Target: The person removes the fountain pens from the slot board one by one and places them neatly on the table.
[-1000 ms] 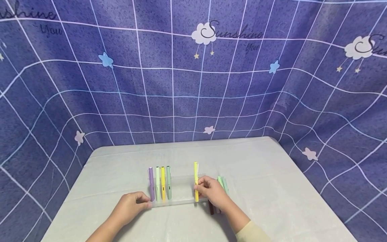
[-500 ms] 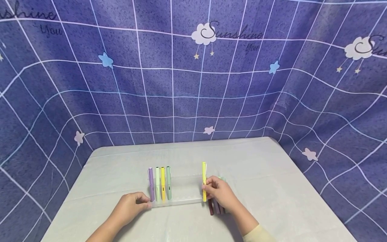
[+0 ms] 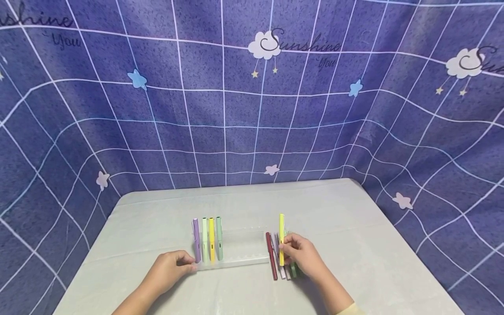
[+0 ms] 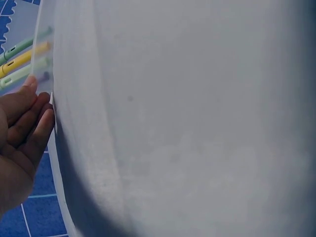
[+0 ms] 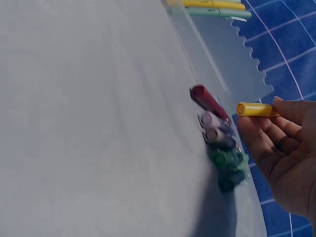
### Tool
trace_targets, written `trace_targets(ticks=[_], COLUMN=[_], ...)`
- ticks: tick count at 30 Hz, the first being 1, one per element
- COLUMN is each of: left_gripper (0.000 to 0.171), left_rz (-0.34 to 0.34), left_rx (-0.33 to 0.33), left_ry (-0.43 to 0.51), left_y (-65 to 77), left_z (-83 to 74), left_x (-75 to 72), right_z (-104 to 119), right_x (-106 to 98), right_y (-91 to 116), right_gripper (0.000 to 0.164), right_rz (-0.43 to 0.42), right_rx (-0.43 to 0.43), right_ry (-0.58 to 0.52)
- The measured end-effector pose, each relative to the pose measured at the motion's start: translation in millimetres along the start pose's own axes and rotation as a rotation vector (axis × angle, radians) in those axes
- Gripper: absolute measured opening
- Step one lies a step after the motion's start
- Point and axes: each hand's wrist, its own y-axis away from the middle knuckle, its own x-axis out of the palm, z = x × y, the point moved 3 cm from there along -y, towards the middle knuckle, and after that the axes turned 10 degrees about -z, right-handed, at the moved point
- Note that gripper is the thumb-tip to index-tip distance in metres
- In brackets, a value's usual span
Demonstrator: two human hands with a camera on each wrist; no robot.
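My right hand (image 3: 302, 253) pinches a yellow pen (image 3: 281, 240) between thumb and fingers, held roughly upright. It is over a row of pens on the table, among them a dark red pen (image 3: 271, 256) and a green pen (image 5: 226, 157). At the left, thumb and fingers of my left hand (image 3: 171, 270) pinch the near left corner of a clear plastic pen rack (image 3: 248, 260). Its left end bears a purple pen (image 3: 197, 240), a pale green pen (image 3: 205, 240), another yellow pen (image 3: 212, 240) and a grey-green pen (image 3: 219, 238).
A pale cloth covers the table (image 3: 157, 218). Blue patterned curtain (image 3: 236, 109) rises behind it and at both sides. The rack's notched edge (image 5: 254, 59) shows in the right wrist view, with its right part bare of pens.
My right hand has carried the yellow pen rightward, from over the rack's right part to over the loose pens, uncovering the dark red one. The left hand stays at the rack's corner.
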Motion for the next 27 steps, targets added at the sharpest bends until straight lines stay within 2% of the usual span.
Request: trace_targets(ticks=[13, 19, 27], left_gripper=[0.015, 0.015, 0.015], left_rz=[-0.003, 0.0, -0.006], left_rx=[-0.003, -0.005, -0.003], left_ry=[-0.002, 0.003, 0.003], left_y=[0.5, 0.5, 0.0], left_z=[-0.5, -0.3, 0.2], left_x=[0.2, 0.4, 0.8], right_z=[-14, -21, -28], right_x=[-32, -39, -43], right_y=[5, 5, 10], right_gripper=[0.018, 0.017, 0.017], right_rz=[-0.076, -0.103, -0.075], right_rx=[0.088, 0.107, 0.142], right_ry=[0.065, 0.177, 0.308])
